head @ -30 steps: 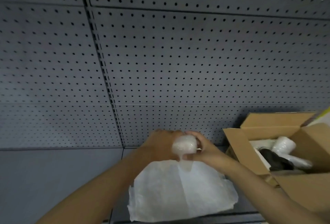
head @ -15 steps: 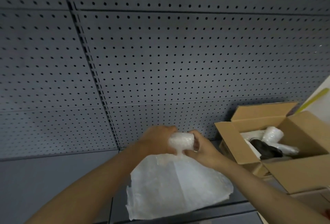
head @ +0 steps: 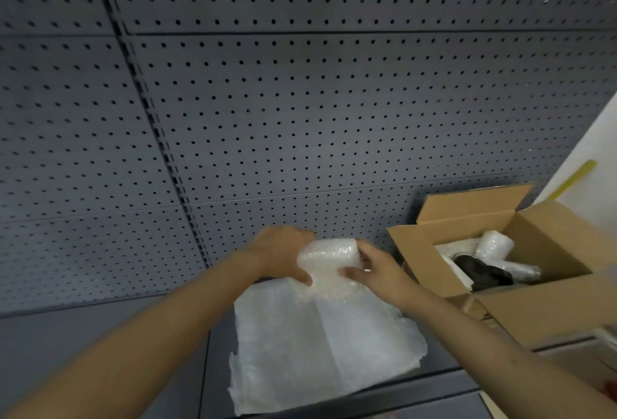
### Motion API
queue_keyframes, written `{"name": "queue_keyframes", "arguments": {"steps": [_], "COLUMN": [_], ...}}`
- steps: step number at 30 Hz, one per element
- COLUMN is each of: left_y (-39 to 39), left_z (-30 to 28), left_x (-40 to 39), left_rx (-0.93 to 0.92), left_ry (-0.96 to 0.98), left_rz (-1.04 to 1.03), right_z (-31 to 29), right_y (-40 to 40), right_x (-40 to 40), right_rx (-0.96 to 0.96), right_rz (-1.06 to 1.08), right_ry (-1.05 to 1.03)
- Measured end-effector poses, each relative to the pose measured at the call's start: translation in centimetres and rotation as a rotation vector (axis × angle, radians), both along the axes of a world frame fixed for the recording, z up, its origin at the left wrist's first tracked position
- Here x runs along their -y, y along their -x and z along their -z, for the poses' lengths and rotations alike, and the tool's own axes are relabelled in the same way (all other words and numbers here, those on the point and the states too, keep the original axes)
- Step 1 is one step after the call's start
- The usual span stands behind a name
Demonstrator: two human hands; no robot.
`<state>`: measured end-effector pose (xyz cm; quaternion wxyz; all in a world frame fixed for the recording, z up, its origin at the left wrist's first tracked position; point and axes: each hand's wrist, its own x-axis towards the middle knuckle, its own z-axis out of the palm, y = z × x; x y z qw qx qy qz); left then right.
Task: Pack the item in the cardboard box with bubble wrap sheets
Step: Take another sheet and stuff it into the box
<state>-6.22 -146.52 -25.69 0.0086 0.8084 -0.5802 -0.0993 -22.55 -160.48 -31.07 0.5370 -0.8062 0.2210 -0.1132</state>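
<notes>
A small item rolled in bubble wrap (head: 329,256) is held above the shelf between both hands. My left hand (head: 278,253) grips its left end, and my right hand (head: 375,270) grips its right end. The loose tail of the bubble wrap sheet (head: 320,345) hangs down and spreads over the grey shelf. The open cardboard box (head: 547,308) stands at the right; inside lie a wrapped roll (head: 494,245) and a dark object (head: 480,271).
A grey pegboard wall (head: 300,101) fills the background. The grey shelf (head: 100,335) runs along the bottom left. A white board with a yellow stripe (head: 581,174) leans behind the box at the right edge.
The view has shifted a little, so the box sits lower and further left in frame. Both hands have kept hold of the wrapped item and turned it slightly.
</notes>
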Motion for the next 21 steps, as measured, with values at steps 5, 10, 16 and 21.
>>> {"name": "queue_keyframes", "arguments": {"steps": [5, 10, 16, 21], "left_y": [-0.2, 1.3, 6.4, 11.3], "left_z": [-3.1, -4.6, -3.6, -1.8], "left_x": [2.2, 5.8, 12.2, 18.9], "left_rx": [0.028, 0.114, 0.198, 0.224], "left_ry": [0.060, 0.044, 0.028, 0.003], "left_rz": [0.015, -0.003, -0.011, -0.127], "right_z": [-2.5, -5.8, -6.1, -4.2], "right_y": [2.6, 6.5, 14.2, 20.4], "right_x": [3.3, 9.7, 20.3, 28.1], "right_rx": [0.067, 0.115, 0.108, 0.004], "right_rz": [0.103, 0.185, 0.291, 0.273], "right_ry": [-0.111, -0.027, -0.036, 0.129]}}
